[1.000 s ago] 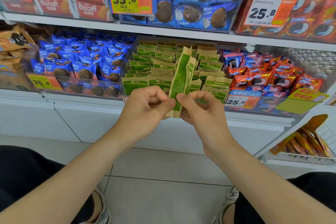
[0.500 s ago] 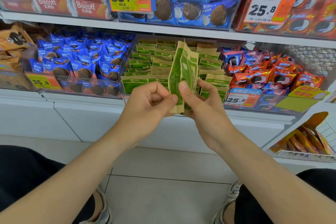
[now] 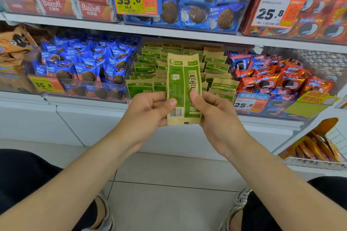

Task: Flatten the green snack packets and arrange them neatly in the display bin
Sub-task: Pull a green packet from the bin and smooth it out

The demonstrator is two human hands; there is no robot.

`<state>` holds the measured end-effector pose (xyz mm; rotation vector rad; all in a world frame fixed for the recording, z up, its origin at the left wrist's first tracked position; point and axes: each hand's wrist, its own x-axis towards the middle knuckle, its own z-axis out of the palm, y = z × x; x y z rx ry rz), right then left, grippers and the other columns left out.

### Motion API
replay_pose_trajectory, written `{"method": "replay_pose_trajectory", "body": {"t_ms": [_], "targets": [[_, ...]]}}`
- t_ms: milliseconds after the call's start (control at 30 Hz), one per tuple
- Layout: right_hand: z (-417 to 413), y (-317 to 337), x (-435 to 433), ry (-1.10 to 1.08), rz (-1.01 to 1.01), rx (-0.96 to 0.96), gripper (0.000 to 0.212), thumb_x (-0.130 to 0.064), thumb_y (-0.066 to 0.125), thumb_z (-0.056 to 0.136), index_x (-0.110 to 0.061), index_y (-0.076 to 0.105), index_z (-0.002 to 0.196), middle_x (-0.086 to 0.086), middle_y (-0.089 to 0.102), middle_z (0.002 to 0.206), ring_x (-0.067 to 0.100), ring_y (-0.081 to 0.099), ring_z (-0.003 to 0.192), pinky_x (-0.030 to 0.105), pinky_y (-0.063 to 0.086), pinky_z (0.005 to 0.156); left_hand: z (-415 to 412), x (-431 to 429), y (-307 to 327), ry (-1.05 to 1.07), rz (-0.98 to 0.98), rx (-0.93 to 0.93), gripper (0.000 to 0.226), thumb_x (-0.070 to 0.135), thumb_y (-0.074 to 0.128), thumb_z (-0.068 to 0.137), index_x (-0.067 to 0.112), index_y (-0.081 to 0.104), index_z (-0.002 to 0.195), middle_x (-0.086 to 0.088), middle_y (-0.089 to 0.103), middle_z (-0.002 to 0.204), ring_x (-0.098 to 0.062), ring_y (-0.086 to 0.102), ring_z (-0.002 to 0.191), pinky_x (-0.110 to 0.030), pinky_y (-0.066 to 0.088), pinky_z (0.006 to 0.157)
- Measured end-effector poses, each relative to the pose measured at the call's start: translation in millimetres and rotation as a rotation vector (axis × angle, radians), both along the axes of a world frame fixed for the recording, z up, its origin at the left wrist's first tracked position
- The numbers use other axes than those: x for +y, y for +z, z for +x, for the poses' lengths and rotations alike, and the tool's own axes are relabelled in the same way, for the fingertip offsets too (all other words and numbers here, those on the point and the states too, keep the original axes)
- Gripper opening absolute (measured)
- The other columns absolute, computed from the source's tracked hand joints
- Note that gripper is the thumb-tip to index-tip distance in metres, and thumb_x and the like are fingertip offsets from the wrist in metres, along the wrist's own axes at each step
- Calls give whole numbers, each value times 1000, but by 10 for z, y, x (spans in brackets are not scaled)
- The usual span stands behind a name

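Since a second ago, turned from edge-on to face-on: green snack packet point(image 3: 183, 88) now upright and broad side toward the camera, printed face and barcode showing. Pinched at its lower half between both hands, left hand point(image 3: 150, 111) on the left edge with thumb across the front, right hand point(image 3: 214, 113) on the right edge with thumb pressed on the green panel. Both grips closed on the packet, neither released. Held in the air in front of the display bin point(image 3: 142, 99), not yet inside it.

Looks flat or nearly so; top edge slightly curled. Flattening of this one judged close to finished.

Behind the grip, inside the bin: many green packets point(image 3: 216, 65) already standing in rough rows, those at the back fairly even, several just right of the grip tilted and overlapping. Left of the grip, a front row standing straighter.

Still to do, by the look of it: slot the held packet into a row, then straighten the leaning ones on the right. Blue packets point(image 3: 84, 65) and red packets point(image 3: 272, 78) in neighbouring bins untouched.
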<state>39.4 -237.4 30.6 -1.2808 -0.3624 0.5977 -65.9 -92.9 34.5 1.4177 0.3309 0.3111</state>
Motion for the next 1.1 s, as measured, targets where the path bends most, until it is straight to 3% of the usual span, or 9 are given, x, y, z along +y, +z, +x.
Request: {"method": "replay_pose_trajectory", "body": {"t_ms": [100, 200, 433, 533, 667, 867, 933, 1000, 1100], "targets": [[19, 44, -28, 69, -22, 27, 29, -7, 68, 99, -1, 72, 128, 14, 78, 119, 32, 76, 112, 52, 59, 102, 0, 20, -30, 65, -41, -6, 25, 3, 55, 108, 5, 73, 124, -10, 81, 112, -24, 79, 104, -37, 66, 85], [22, 41, -43, 36, -130, -117, 27, -13, 79, 93, -6, 77, 120, 11, 81, 105, 29, 79, 100, 49, 63, 93, 4, 25, -42, 104, -47, 6, 23, 3, 57, 107, 7, 74, 122, -9, 82, 109, -22, 80, 101, -31, 65, 78], [-4, 129, -24, -37, -251, -386, 6, -12, 80, 94, -17, 78, 98, 14, 78, 80, 24, 76, 68, 30, 62, 56, -19, 2, -18, 69, -74, 3, 26, 13, 69, 99, 8, 74, 124, -11, 81, 114, -27, 78, 106, -40, 65, 88], [-23, 88, -27, -18, -201, -278, 17, -14, 81, 93, -6, 77, 107, 20, 79, 91, 30, 76, 74, 34, 61, 60, -10, -4, -41, 94, -117, 9, 26, 9, 67, 99, 5, 74, 124, -12, 80, 113, -26, 79, 104, -36, 66, 83], [-119, 37, -48, 35, -100, 3, 31, -33, 75, 96, -7, 80, 111, 16, 80, 104, 19, 74, 83, 31, 58, 70, 3, 36, -36, 79, -197, 45, 37, 18, 74, 87, 6, 75, 123, -12, 80, 113, -26, 79, 104, -34, 65, 81], [-166, 6, -19, -186, -126, -241, 11, -20, 79, 96, -11, 85, 98, 4, 83, 89, 24, 80, 85, 40, 66, 76, 1, -60, -4, 153, -114, 86, 27, 22, 74, 98, 7, 72, 121, -12, 81, 111, -28, 80, 101, -43, 66, 83], [-177, 17, -13, -188, -160, -373, 11, -24, 78, 97, -15, 85, 99, 1, 82, 83, 16, 77, 74, 34, 62, 63, 14, -92, -34, 309, -24, 54, 32, 21, 75, 99, 10, 59, 124, -16, 79, 107, -28, 80, 93, -51, 67, 79], [-208, 15, -9, -109, -145, -352, 19, -28, 70, 102, -16, 83, 108, 5, 82, 88, 18, 74, 75, 31, 60, 60, 14, -100, -80, 368, 57, 8, 32, 18, 73, 100, 12, 49, 121, -19, 77, 104, -28, 78, 88, -61, 64, 81], [-232, -23, -11, 21, -79, -198, 29, -28, 62, 106, -14, 76, 126, 8, 81, 108, 22, 76, 94, 33, 60, 73, 1, -95, -132, 339, 103, -41, 21, 16, 65, 106, 14, 47, 116, -21, 76, 106, -39, 75, 96, -66, 62, 84]]}}
